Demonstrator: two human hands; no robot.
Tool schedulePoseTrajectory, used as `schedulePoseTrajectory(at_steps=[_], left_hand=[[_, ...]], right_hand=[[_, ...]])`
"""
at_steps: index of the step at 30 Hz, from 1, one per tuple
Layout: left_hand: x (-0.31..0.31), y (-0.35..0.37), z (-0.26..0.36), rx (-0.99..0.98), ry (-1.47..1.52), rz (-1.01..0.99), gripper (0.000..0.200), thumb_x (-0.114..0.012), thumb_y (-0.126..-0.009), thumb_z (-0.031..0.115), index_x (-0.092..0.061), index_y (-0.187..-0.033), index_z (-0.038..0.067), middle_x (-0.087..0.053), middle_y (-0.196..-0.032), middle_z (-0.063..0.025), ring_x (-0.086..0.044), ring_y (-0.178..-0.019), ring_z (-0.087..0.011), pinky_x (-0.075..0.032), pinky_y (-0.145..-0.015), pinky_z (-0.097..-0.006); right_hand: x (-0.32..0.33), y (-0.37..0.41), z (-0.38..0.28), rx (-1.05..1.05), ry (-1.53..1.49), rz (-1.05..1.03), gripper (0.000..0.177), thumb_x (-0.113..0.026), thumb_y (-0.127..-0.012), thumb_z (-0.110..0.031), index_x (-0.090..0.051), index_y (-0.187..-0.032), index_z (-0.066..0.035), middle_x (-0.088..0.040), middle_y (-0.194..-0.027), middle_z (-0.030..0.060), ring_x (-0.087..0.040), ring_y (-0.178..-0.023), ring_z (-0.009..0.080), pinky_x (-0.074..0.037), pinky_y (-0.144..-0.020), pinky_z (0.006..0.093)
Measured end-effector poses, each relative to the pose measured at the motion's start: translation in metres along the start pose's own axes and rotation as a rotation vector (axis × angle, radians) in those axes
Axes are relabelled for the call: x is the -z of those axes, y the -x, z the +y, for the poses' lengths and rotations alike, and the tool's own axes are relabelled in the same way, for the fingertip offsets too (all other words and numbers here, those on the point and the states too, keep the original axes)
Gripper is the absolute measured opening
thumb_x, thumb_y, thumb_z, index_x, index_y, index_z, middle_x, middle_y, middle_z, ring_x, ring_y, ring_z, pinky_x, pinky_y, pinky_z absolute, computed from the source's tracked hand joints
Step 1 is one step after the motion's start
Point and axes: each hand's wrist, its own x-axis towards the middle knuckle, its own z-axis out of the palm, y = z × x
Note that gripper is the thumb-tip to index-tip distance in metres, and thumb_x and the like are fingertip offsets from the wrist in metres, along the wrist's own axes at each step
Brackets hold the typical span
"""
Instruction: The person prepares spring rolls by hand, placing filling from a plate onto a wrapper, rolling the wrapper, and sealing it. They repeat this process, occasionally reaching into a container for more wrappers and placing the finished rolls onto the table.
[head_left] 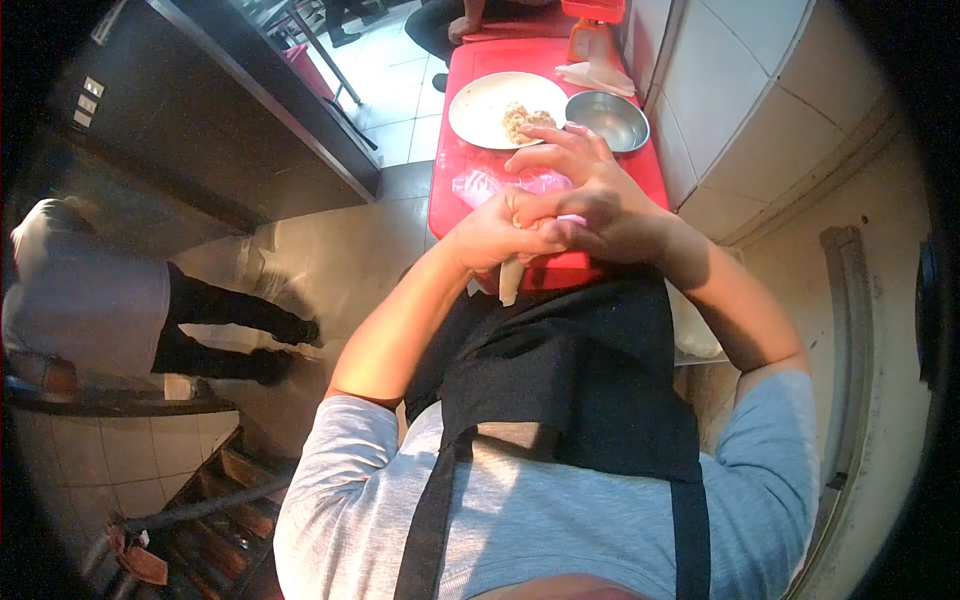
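Note:
My left hand [492,232] and my right hand [592,200] meet over the near end of a red table [450,160]. Both pinch a pale soft piece [509,280], possibly dough, and a strip of it hangs below my left fingers. My right hand's fingers spread out over the left ones and hide most of the piece. Just beyond my hands a pink plastic bag [485,185] lies on the table. Farther along are a white plate [480,105] with a small heap of filling [525,120] and an empty metal bowl [607,120].
A white folded cloth [595,75] and an orange bottle [590,40] sit at the table's far end, by a tiled wall [740,90]. A steel counter [230,110] stands at left. One person [90,290] stands at far left; another [455,22] sits beyond the table.

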Motion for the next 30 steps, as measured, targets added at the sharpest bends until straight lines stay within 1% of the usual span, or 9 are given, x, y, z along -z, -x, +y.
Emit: schedulePoseTrajectory(at_steps=[7, 12, 14, 17, 19, 22, 25, 28, 30], left_hand=[[0.014, -0.001, -0.027, -0.109, -0.17, 0.208, 0.018, -0.069, -0.083, 0.019, -0.069, -0.094, 0.004, -0.057, -0.066, 0.0027, -0.051, -0.057, -0.0052, -0.039, -0.051, -0.0207], [0.013, -0.012, -0.042, -0.241, -0.153, 0.028, 0.015, -0.069, -0.08, 0.018, -0.069, -0.088, 0.006, -0.058, -0.067, 0.0024, -0.052, -0.056, -0.0061, -0.04, -0.05, -0.0214], [0.009, -0.013, -0.04, -0.23, -0.195, 0.107, 0.014, -0.069, -0.077, 0.016, -0.063, -0.077, 0.004, -0.057, -0.065, 0.0017, -0.054, -0.061, -0.0056, -0.042, -0.053, -0.0226], [0.014, -0.009, -0.022, -0.035, -0.145, 0.231, 0.021, -0.074, -0.073, 0.014, -0.055, -0.075, 0.005, -0.055, -0.068, 0.0019, -0.053, -0.068, -0.0052, -0.042, -0.058, -0.024], [0.008, -0.01, -0.012, -0.288, -0.326, 0.186, 0.025, -0.075, -0.073, 0.014, -0.051, -0.073, 0.007, -0.054, -0.069, 0.002, -0.05, -0.066, -0.0061, -0.04, -0.058, -0.0244], [0.004, -0.016, -0.015, -0.616, -0.579, 0.155, 0.025, -0.074, -0.073, 0.014, -0.051, -0.077, 0.006, -0.055, -0.079, -0.0053, -0.054, -0.073, -0.0148, -0.043, -0.064, -0.03], [-0.014, -0.013, -0.031, -0.896, -0.834, 0.154, 0.024, -0.076, -0.069, 0.017, -0.055, -0.077, 0.008, -0.056, -0.086, -0.008, -0.058, -0.082, -0.0274, -0.047, -0.078, -0.04], [-0.014, 0.003, -0.049, -1.025, -1.339, 0.112, 0.042, -0.076, -0.064, 0.026, -0.062, -0.1, 0.011, -0.058, -0.115, -0.0083, -0.052, -0.114, -0.0299, -0.03, -0.103, -0.0499], [-0.015, 0.027, -0.042, -0.891, -1.391, 0.152, 0.055, -0.078, -0.064, 0.026, -0.059, -0.114, 0.012, -0.053, -0.125, -0.0104, -0.05, -0.119, -0.0315, -0.029, -0.106, -0.0504]], right_hand=[[-0.009, 0.002, 0.012, -0.065, -0.463, 0.215, 0.026, -0.057, -0.086, -0.034, -0.069, -0.099, -0.014, -0.052, -0.132, 0.0071, -0.04, -0.129, 0.0321, -0.027, -0.104, 0.0529], [-0.023, 0.005, -0.006, -0.083, -0.041, 0.095, 0.035, -0.056, -0.088, -0.042, -0.069, -0.104, -0.013, -0.053, -0.13, 0.0067, -0.039, -0.129, 0.0306, -0.028, -0.102, 0.0516], [-0.022, 0.005, -0.011, -0.068, 0.071, 0.067, 0.04, -0.055, -0.089, -0.046, -0.068, -0.106, -0.012, -0.053, -0.128, 0.0072, -0.039, -0.128, 0.0295, -0.028, -0.102, 0.0508], [-0.019, 0.024, 0.004, -0.244, -0.28, 0.467, 0.051, -0.048, -0.091, -0.054, -0.065, -0.109, -0.01, -0.053, -0.127, 0.0135, -0.05, -0.118, 0.0296, -0.034, -0.099, 0.0508], [-0.064, 0.071, 0.022, -0.654, -0.761, 0.482, 0.062, -0.04, -0.092, -0.061, -0.063, -0.113, -0.008, -0.053, -0.124, 0.0168, -0.056, -0.107, 0.0287, -0.042, -0.093, 0.0472], [-0.101, 0.079, 0.009, -1.004, -1.675, 0.045, 0.069, -0.029, -0.094, -0.064, -0.056, -0.117, -0.006, -0.056, -0.114, 0.0188, -0.063, -0.091, 0.0254, -0.053, -0.079, 0.0378], [-0.113, 0.047, -0.011, -0.758, -2.171, 0.381, 0.055, -0.031, -0.098, -0.055, -0.051, -0.117, -0.007, -0.057, -0.107, 0.0164, -0.063, -0.092, 0.0222, -0.055, -0.076, 0.0349], [-0.107, 0.038, 0.014, -0.875, -2.317, 0.335, 0.035, -0.042, -0.099, -0.041, -0.05, -0.111, -0.009, -0.059, -0.095, 0.0099, -0.062, -0.08, 0.018, -0.056, -0.068, 0.032], [-0.103, 0.024, 0.026, -1.039, -2.247, 0.276, 0.019, -0.054, -0.095, -0.027, -0.051, -0.104, -0.01, -0.058, -0.082, 0.0028, -0.059, -0.065, 0.0133, -0.053, -0.058, 0.0279]])
